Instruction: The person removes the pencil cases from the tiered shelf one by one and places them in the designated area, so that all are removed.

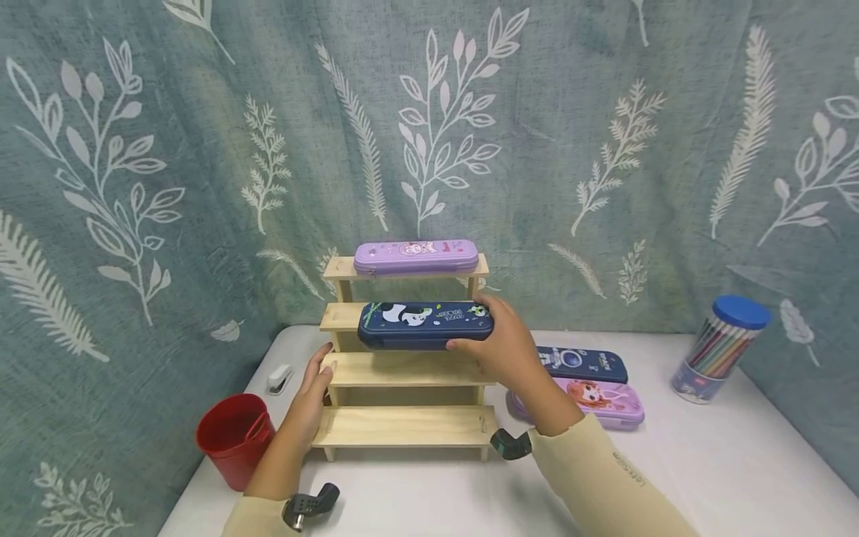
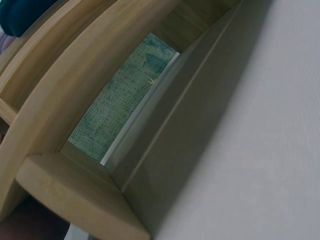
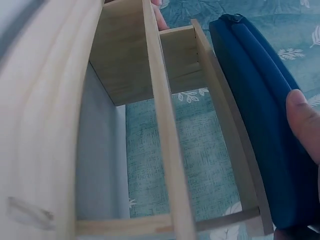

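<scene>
A stepped wooden rack stands on the white table. A purple pencil case lies on its top step. My right hand grips the right end of a dark blue panda pencil case lying on the second step; the right wrist view shows the thumb on the blue case. My left hand rests against the left end of the third step with fingers fairly straight. The left wrist view shows only the rack's underside and the table.
A red cup and a small white stapler sit left of the rack. Right of it lie a dark blue case and a pink-purple case. A blue-lidded tub of coloured pencils stands far right. A leaf-patterned curtain hangs behind.
</scene>
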{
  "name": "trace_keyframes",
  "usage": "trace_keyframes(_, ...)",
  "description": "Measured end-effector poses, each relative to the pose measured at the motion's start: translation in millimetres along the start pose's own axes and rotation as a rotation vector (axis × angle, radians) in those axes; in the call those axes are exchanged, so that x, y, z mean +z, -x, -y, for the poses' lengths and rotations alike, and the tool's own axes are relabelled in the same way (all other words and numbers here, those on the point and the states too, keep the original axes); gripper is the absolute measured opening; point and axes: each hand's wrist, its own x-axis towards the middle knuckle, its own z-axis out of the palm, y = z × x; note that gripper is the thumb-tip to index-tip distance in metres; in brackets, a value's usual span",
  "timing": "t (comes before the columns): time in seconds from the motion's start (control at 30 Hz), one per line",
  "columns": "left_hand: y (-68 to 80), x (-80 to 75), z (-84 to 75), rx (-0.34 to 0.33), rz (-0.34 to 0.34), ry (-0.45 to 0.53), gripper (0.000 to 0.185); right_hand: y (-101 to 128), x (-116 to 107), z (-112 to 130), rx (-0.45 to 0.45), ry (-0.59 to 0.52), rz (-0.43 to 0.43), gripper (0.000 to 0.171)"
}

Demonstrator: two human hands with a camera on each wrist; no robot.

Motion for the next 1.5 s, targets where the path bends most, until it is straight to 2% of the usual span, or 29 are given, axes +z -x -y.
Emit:
trace_keyframes(0.3, 2.3, -0.4, -0.9, 0.015, 0.0, -0.016, 0.053, 34.8, -3.4, -21.9, -0.015, -0.011, -0.04, 0.103)
trace_keyframes(0.7, 4.7, -4.8, -1.9, 0.005, 0.002, -0.029, 0.054, 69.2, -13.0, -58.8, 0.112, 0.007, -0.045, 0.103)
trace_keyframes(0.97, 6.1, -3.0, -2.1, -0.006, 0.007, -0.034, 0.055, 89.6, -33.6, -77.5, 0.199, 0.017, -0.007, 0.105)
trace_keyframes(1.27, 5.3, 0.3, -1.1, 0.004, 0.008, -0.028, 0.055, 108.8, -63.2, -105.6, 0.193, 0.026, -0.036, 0.11)
trace_keyframes(1.5, 5.3, 2.3, -1.1, -0.006, 0.009, -0.031, 0.055, 126.3, -86.6, -124.6, 0.299, 0.022, 0.033, 0.117)
